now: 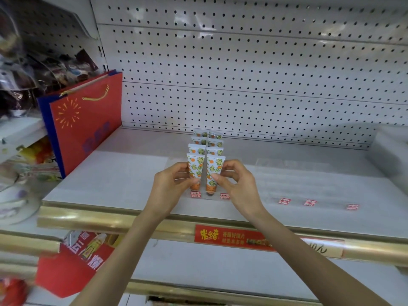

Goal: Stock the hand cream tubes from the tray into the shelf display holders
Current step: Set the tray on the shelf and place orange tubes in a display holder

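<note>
Two rows of white hand cream tubes printed with oranges and green leaves stand cap-down in a clear display holder (231,164) on the white shelf (114,180). My left hand (174,184) pinches the front tube of the left row (194,167). My right hand (236,184) pinches the front tube of the right row (214,167). Behind them several more tubes (206,142) stand in line toward the pegboard. No tray is in view.
A red and blue gift bag (86,124) stands at the shelf's left end. More clear holders with red price labels (309,203) run to the right. A gold shelf rail (106,219) with a red tag fronts the shelf. Cluttered goods crowd the far left.
</note>
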`<state>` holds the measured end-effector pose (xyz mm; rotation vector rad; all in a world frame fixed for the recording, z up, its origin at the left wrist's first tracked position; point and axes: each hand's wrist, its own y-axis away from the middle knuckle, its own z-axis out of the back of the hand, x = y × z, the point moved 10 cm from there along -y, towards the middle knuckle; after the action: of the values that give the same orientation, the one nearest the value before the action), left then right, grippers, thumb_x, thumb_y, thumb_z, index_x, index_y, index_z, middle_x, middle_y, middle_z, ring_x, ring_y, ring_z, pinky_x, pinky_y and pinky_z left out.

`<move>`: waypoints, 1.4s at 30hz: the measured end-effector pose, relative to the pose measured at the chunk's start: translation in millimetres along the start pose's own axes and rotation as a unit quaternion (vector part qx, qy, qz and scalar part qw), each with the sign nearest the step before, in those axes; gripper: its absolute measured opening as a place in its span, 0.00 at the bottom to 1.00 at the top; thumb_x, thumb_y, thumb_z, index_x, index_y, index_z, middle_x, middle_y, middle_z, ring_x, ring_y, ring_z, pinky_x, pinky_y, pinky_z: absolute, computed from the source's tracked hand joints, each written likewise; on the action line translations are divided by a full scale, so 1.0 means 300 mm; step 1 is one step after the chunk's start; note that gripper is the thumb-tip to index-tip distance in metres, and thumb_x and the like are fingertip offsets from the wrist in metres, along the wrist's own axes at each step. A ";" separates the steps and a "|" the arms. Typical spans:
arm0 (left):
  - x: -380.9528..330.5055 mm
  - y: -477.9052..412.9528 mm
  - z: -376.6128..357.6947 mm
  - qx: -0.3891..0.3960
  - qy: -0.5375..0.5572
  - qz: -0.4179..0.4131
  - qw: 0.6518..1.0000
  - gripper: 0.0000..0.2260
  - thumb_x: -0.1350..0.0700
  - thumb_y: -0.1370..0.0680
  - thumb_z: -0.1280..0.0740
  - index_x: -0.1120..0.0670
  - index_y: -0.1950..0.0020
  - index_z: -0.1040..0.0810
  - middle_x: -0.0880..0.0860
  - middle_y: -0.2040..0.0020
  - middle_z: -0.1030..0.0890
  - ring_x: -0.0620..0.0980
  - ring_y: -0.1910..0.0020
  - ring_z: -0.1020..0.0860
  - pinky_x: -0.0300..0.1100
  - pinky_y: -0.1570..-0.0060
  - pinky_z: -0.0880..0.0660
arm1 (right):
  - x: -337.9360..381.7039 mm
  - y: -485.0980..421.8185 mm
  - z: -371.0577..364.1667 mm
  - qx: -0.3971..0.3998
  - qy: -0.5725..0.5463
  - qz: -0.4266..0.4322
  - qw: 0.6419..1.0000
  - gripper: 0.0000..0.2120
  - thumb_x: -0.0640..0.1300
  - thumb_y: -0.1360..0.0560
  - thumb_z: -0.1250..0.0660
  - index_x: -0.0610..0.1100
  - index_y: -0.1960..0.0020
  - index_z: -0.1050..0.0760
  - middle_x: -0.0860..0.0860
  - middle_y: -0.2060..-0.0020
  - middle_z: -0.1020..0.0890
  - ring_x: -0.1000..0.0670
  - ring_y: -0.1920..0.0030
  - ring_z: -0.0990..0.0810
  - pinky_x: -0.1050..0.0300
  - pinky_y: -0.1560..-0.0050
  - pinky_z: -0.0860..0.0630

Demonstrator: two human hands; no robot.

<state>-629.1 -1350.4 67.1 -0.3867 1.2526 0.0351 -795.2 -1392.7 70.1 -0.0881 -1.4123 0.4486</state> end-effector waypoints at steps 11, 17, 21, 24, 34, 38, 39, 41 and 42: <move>-0.007 -0.001 0.007 -0.005 -0.034 -0.005 0.999 0.12 0.62 0.29 0.27 0.53 0.48 0.21 0.43 0.54 0.19 0.35 0.57 0.21 0.25 0.59 0.27 | 0.020 0.000 -0.009 0.014 0.027 0.011 0.999 0.11 0.40 0.28 0.29 0.53 0.54 0.28 0.59 0.55 0.20 0.60 0.52 0.21 0.65 0.51 0.24; -0.006 0.009 0.016 -0.013 -0.053 -0.010 0.998 0.12 0.60 0.30 0.27 0.54 0.47 0.21 0.44 0.54 0.18 0.37 0.54 0.21 0.26 0.58 0.27 | 0.019 0.004 -0.008 0.021 0.040 0.010 0.999 0.11 0.41 0.28 0.29 0.50 0.51 0.28 0.60 0.55 0.21 0.61 0.52 0.21 0.67 0.52 0.24; -0.012 0.018 0.056 -0.040 -0.068 -0.012 0.997 0.13 0.57 0.30 0.27 0.55 0.47 0.21 0.47 0.52 0.19 0.40 0.51 0.21 0.26 0.58 0.26 | 0.031 0.010 0.003 0.021 0.039 0.008 0.999 0.10 0.41 0.28 0.29 0.51 0.52 0.28 0.60 0.55 0.21 0.62 0.53 0.22 0.70 0.54 0.26; -0.033 0.037 0.110 -0.077 -0.081 -0.017 0.994 0.12 0.55 0.28 0.29 0.55 0.46 0.21 0.49 0.51 0.19 0.42 0.51 0.22 0.28 0.55 0.26 | 0.057 0.004 0.046 0.004 0.043 0.012 0.999 0.05 0.45 0.26 0.32 0.48 0.51 0.26 0.59 0.55 0.21 0.60 0.53 0.22 0.66 0.53 0.25; -0.273 -0.005 0.172 -0.064 -0.345 -0.113 0.930 0.28 0.39 0.23 0.47 0.53 0.28 0.35 0.53 0.29 0.32 0.54 0.30 0.36 0.50 0.34 0.38 | 0.264 -0.012 0.217 0.001 0.396 0.072 0.916 0.24 0.55 0.20 0.45 0.44 0.28 0.37 0.49 0.31 0.33 0.49 0.30 0.36 0.54 0.31 0.40; -0.366 -0.014 0.113 -0.045 -0.427 -0.154 0.890 0.35 0.34 0.26 0.55 0.54 0.26 0.38 0.54 0.28 0.35 0.54 0.28 0.39 0.53 0.31 0.44 | 0.328 0.037 0.304 -0.012 0.550 0.056 0.833 0.29 0.60 0.21 0.50 0.48 0.24 0.46 0.51 0.25 0.42 0.50 0.25 0.46 0.48 0.27 0.48; -0.384 -0.012 0.086 -0.039 -0.447 -0.167 0.878 0.37 0.33 0.28 0.58 0.54 0.26 0.39 0.54 0.27 0.35 0.55 0.28 0.39 0.55 0.31 0.45 | 0.326 0.054 0.330 -0.008 0.577 0.038 0.816 0.30 0.61 0.21 0.52 0.49 0.24 0.48 0.51 0.24 0.45 0.50 0.25 0.49 0.46 0.26 0.51; -0.404 0.000 0.025 -0.027 -0.483 -0.186 0.855 0.39 0.33 0.29 0.60 0.54 0.26 0.39 0.54 0.27 0.36 0.55 0.28 0.40 0.57 0.31 0.47 | 0.310 0.098 0.387 0.004 0.623 0.000 0.782 0.32 0.63 0.22 0.54 0.50 0.23 0.53 0.51 0.24 0.50 0.49 0.24 0.54 0.43 0.26 0.54; -0.408 0.009 -0.010 -0.017 -0.498 -0.191 0.846 0.39 0.33 0.29 0.61 0.54 0.26 0.39 0.54 0.27 0.36 0.55 0.27 0.40 0.58 0.31 0.48 | 0.300 0.122 0.414 0.009 0.641 -0.015 0.767 0.33 0.64 0.22 0.55 0.50 0.23 0.54 0.51 0.23 0.52 0.49 0.24 0.56 0.42 0.27 0.55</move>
<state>-671.9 -1326.3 179.5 -0.5447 0.1287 -0.0767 -916.2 -1352.8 163.2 -0.2921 -0.0398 0.2536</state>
